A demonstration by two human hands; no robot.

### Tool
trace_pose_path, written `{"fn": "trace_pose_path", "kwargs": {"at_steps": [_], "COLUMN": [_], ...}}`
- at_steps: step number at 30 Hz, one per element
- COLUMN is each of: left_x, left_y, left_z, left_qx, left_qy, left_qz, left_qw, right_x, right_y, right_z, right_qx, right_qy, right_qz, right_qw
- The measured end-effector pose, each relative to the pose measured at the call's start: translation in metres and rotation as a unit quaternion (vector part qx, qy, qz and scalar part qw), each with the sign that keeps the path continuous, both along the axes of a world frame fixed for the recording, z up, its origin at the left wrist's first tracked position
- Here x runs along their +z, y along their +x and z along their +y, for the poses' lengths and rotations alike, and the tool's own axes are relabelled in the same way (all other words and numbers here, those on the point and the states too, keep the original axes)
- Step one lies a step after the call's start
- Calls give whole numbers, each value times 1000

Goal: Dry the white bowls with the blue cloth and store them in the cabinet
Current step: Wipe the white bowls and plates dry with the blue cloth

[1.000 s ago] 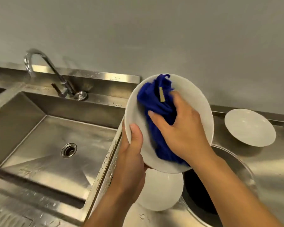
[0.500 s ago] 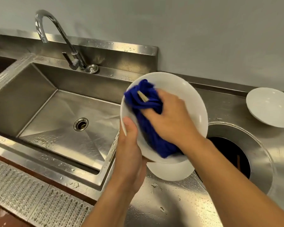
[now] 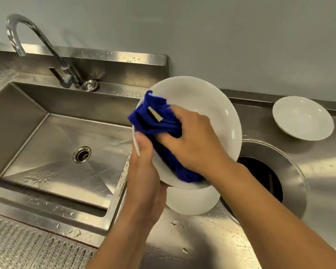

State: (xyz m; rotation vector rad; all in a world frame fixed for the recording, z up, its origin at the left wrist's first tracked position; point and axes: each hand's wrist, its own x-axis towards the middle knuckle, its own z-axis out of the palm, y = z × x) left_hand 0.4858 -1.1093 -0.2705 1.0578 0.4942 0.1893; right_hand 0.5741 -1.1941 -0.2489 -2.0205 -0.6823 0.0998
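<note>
a steel sink (image 3: 37,121) with a curved faucet (image 3: 47,47) fills the left; a perforated grate (image 3: 17,247) runs along the near edge.

the left hand (image 3: 144,171) is closed on the near-left rim of the held white bowl (image 3: 208,105), thumb over the edge, fingers hidden behind. the bowl is tilted up, its open face turned toward the person. the right hand (image 3: 194,140) is bunched around the blue cloth (image 3: 155,121) and presses it into the bowl's left half; the cloth trails down to the lower rim.

what the wiping turns on: the uncovered inner surface lies up and right of the cloth hand, so that is probably where the cloth goes next, with the right hand nearer to it.

a second white bowl (image 3: 192,200) sits on the wet counter (image 3: 202,245) directly below the held one, partly hidden. right of it is a round waste opening (image 3: 270,177). the third white bowl (image 3: 303,117) rests far right, near the wall.

count: three bowls, one cloth. no cabinet is visible.
</note>
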Motion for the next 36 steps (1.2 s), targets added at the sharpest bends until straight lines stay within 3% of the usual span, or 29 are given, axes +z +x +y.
{"fn": "trace_pose_path", "kwargs": {"at_steps": [4,7,10,12,14,17,19,21,24,27,31,36], "left_x": [-2,-3,-4,-5,-4,-6,-12,-17,-32,-53,-93,-144], "left_y": [2,-6,-6,0,3,2,-1,-2,-5,-5,-4,0], "left_z": [13,8,-6,-5,2,17,20,17,12,8,7,14], "left_qx": [36,35,16,16,29,45,42,31,17,11,-4,2], "left_qy": [12,19,-10,-19,-10,19,29,32,17,32,84,232], "left_qz": [-8,-2,27,21,16,1,9,44,81,113,148,155], "left_qw": [999,999,999,999,999,999,999,998,996,993,985,960], "right_x": [-4,-7,-7,-4,-4,-13,-17,-18,-21,-44,-83,-128], "right_y": [-3,20,28,17,0,-8,-1,8,19,23,7,-4], "right_z": [-33,-54,-33,-10,-2,-30,-58,-82,-98,-103,-102,-95], "right_qx": [109,-26,-138,-97,5,99,43,-89,-173,-128,-159,-173], "right_qy": [-195,-293,-214,-67,-19,-177,-282,-244,-99,-143,-172,-193], "right_qz": [22,-52,-130,-50,36,39,-34,-96,-37,39,61,87], "right_qw": [974,954,958,992,999,978,958,961,979,981,970,962]}}
